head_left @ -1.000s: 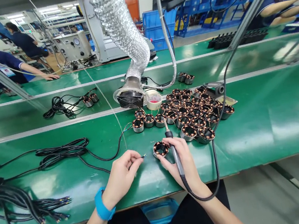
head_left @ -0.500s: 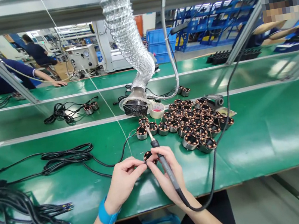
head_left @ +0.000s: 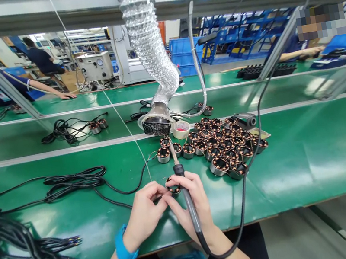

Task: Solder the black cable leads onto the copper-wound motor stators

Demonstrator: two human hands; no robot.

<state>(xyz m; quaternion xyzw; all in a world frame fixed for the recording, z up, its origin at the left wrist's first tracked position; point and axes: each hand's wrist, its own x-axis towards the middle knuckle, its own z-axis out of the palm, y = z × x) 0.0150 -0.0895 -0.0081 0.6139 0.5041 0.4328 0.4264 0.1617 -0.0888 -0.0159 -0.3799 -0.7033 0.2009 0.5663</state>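
My right hand (head_left: pixel 192 200) is closed around a soldering iron (head_left: pixel 188 203), whose tip points away from me toward the wound coils. Its thumb meets the fingertips of my left hand (head_left: pixel 148 208), which is pinched on the end of a black cable (head_left: pixel 118 200). Between and just beyond my fingers stands one copper-wound motor stator (head_left: pixel 173 186), partly hidden by the right fingers. A thin solder wire (head_left: pixel 131 131) hangs from above and runs down to my left hand. What exactly lies between the touching fingertips is too small to make out.
Many stators (head_left: pixel 220 164) cluster to the right, beside a small white tub (head_left: pixel 181 129). A fume extraction hose (head_left: pixel 155 58) hangs ahead. Black cables (head_left: pixel 15 233) lie left on the green bench (head_left: pixel 283 164). Co-workers sit beyond the metal frame.
The soldering iron has swung slightly more upright in my right hand. My fingertips have shifted a little nearer to me, uncovering more of the stator. The view has moved slightly.
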